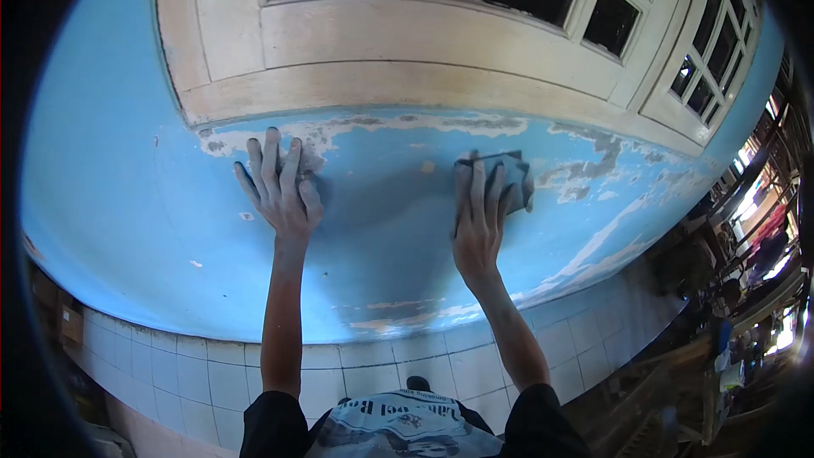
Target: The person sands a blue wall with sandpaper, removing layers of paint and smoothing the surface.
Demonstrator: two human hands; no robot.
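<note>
My left hand [280,187] lies against the blue wall [381,203] with its fingers spread, just below the window frame's lower left part. Nothing is held in it. Under the fingers of my right hand [482,208] is a folded sheet of sandpaper [515,176], pressed to the wall. Its dark edge and one corner stick out past my fingertips; the side facing the wall is hidden. Around both hands the paint is worn, with white and grey bare patches [585,157] below the frame.
A cream wooden window frame [356,85] with dark panes runs above the hands. White tiles [373,377] line the wall's foot. On the right are stacked timber and cluttered items [746,305]. A cardboard box [71,323] stands at the lower left.
</note>
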